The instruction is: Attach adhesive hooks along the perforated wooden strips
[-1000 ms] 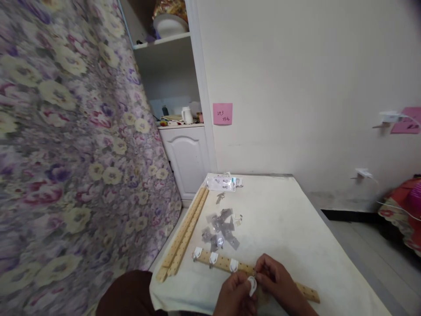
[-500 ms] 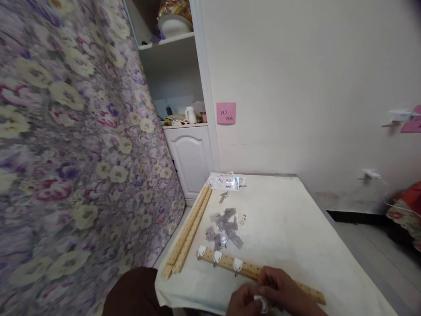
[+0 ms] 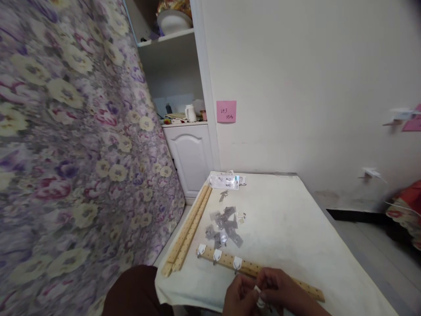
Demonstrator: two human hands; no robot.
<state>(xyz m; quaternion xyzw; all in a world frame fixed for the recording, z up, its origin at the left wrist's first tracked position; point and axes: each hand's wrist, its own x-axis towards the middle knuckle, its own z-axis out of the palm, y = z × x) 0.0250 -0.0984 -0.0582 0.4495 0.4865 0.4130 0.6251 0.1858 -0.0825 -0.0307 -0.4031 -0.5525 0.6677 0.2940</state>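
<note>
Close together at the table's front edge, my left hand (image 3: 239, 295) and my right hand (image 3: 278, 286) are both closed on a small white hook (image 3: 259, 300). Fingers cover much of it. Just beyond them lies a wooden strip with holes (image 3: 226, 261), its middle partly hidden by my right hand. Three white hooks sit on its left part: one near the left end (image 3: 201, 250), a second (image 3: 217, 256) and a third (image 3: 237, 263) closest to my hands.
Several small clear packets (image 3: 225, 224) lie mid-table, with a loose hook piece (image 3: 241, 217) beside them. Two long wooden strips with holes (image 3: 189, 232) lie along the left edge. Flat packaging (image 3: 224, 181) rests at the far end. A floral curtain (image 3: 75, 153) hangs at left.
My left hand has shifted slightly up towards the strip, and the white hook has turned between my fingers. The things on the table stay where they were.
</note>
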